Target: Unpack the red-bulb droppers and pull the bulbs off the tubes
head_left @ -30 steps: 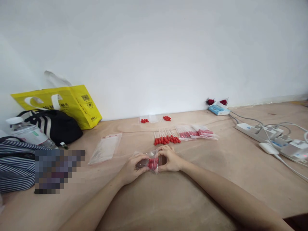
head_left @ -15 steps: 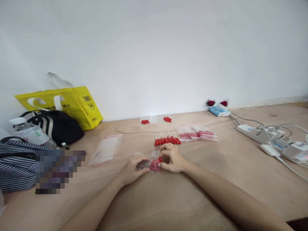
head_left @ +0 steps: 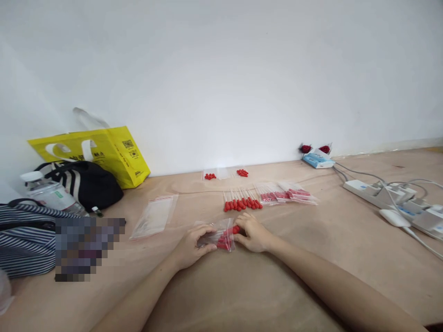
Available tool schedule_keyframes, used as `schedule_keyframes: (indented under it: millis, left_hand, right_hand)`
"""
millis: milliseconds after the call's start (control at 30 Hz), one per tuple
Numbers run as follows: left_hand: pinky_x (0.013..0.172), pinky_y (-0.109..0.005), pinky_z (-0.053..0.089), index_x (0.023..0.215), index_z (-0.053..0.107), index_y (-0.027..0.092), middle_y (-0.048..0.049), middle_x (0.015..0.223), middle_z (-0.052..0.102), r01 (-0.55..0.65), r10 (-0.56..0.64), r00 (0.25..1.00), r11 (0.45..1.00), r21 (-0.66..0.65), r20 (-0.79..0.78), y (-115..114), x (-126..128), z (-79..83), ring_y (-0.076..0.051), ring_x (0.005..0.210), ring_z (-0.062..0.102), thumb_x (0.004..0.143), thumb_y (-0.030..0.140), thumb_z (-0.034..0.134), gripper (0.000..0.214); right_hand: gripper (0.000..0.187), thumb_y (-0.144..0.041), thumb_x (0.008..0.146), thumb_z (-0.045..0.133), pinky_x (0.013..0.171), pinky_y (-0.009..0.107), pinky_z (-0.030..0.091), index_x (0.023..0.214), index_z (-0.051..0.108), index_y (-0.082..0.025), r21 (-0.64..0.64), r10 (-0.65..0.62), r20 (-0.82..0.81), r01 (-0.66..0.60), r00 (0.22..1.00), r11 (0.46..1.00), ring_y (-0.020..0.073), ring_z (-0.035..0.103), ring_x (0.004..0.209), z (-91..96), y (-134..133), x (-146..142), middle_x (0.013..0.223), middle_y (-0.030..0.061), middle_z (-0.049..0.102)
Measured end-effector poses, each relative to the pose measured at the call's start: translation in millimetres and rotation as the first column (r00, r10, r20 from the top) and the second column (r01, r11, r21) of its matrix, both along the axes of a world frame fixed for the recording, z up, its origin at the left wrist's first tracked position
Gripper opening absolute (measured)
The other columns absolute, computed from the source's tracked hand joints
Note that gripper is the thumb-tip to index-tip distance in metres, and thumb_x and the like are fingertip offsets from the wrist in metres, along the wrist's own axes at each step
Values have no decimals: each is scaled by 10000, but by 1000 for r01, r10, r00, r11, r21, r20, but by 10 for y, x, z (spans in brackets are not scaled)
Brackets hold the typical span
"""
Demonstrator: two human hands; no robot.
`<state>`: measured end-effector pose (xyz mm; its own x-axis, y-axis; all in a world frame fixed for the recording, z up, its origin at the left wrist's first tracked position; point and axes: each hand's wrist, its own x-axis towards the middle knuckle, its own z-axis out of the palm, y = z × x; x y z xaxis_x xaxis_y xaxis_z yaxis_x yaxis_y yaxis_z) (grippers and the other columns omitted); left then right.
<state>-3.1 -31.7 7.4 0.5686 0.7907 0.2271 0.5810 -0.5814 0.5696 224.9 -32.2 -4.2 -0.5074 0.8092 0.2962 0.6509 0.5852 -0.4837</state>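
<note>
One small clear bag (head_left: 218,236) sits low over the worktop (head_left: 277,281), centre foreground, held at both ends. Red-tipped pieces lie inside it; one red tip pokes out at the right end. Left hand (head_left: 193,245): fingers closed on the bag's left end. Right hand (head_left: 253,233): fingers pinched on the right end, at the red tip.

Just beyond the right hand, one row of red-tipped sticks (head_left: 242,203) lies flat, tips toward the person; too small to count surely. Right of the row, filled bags (head_left: 289,193) overlap in a fan; number unclear. Left of the hands, a flat pile of empty clear bags (head_left: 154,216). Near the wall, two little clusters of red pieces (head_left: 208,176), well apart from the hands.

Far left: one yellow bag (head_left: 107,150) leaning on the wall, one black striped bag (head_left: 88,182) in front of it, one water bottle (head_left: 46,193), one striped bag (head_left: 20,235). Far right: power strip (head_left: 387,196) with plugs and white cables, one blue box (head_left: 318,161) by the wall. Nothing lies between hands and stick row.
</note>
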Motion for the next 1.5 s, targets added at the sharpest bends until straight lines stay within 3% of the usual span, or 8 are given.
schedule_keyframes:
  millis: [333, 467, 633, 833, 1100, 1267, 1400, 1500]
  left_hand:
    - [780, -313, 445, 960, 583, 195, -42, 960, 622, 11, -11, 1000, 1000, 16, -14, -21, 20, 35, -174, 876, 565, 728, 298, 597, 254]
    - [769, -313, 444, 939, 591, 192, -42, 940, 627, 4, -4, 1000, 1000, 30, -7, -5, 20, 15, -178, 862, 567, 721, 301, 601, 244]
    - [771, -310, 436, 944, 588, 191, -39, 937, 623, 6, -6, 1000, 999, 41, -2, 7, 21, -4, -171, 866, 557, 734, 292, 591, 233]
    - [754, -300, 440, 943, 590, 197, -35, 937, 624, 7, -7, 1000, 1000, 21, -6, -10, 19, 10, -168, 855, 561, 731, 304, 595, 237]
    - [808, -342, 442, 989, 578, 203, -57, 1009, 612, -9, 9, 1000, 1000, 14, -21, -13, -4, 26, -194, 926, 557, 707, 321, 615, 308]
    - [850, -354, 432, 999, 590, 193, -60, 1035, 602, -49, 48, 997, 999, 14, 65, -17, 42, 70, -202, 961, 545, 698, 328, 614, 331]
    - [771, -344, 478, 917, 618, 169, -52, 904, 659, -197, 273, 928, 937, -289, 253, 2, 299, 96, -180, 804, 604, 779, 347, 519, 246]
    - [764, -304, 494, 856, 600, 138, -73, 913, 665, -110, 487, 758, 751, -651, 434, 27, 562, 117, -156, 785, 627, 820, 301, 480, 206]
  right_hand:
    - [287, -91, 709, 488, 762, 278, 426, 963, 581, -188, -230, 157, -393, -263, 906, 937, 146, 548, 842, -4, 12, 67, 933, 18, 600]
    - [379, -199, 639, 627, 743, 280, 432, 1014, 579, -174, -155, 215, -348, -282, 913, 947, 167, 547, 855, 71, -31, 67, 998, 47, 569]
    - [290, -119, 671, 556, 697, 250, 434, 947, 620, -181, -112, 263, -306, -308, 915, 945, 140, 552, 762, 85, -60, -39, 854, 9, 620]
    - [162, -196, 710, 562, 703, 276, 462, 832, 667, -179, -204, 106, -523, -245, 846, 948, 148, 588, 764, -48, -8, 58, 849, 37, 656]
    - [148, -284, 597, 683, 572, 251, 463, 699, 668, -177, -457, -304, -695, -74, 652, 886, 109, 569, 552, -87, 124, 810, 651, 6, 651]
    - [185, -295, 586, 697, 630, 271, 482, 721, 661, -174, -457, -376, -770, -36, 515, 889, 118, 593, 605, -49, 109, 707, 691, 10, 656]
    - [191, -297, 649, 652, 668, 292, 490, 794, 651, -174, -351, -290, -772, 1, 566, 936, 144, 608, 682, -8, 38, 243, 761, 36, 668]
    - [177, -251, 695, 594, 715, 311, 497, 850, 627, -171, -225, -190, -757, 23, 626, 974, 166, 614, 786, 4, -7, -82, 864, 61, 663]
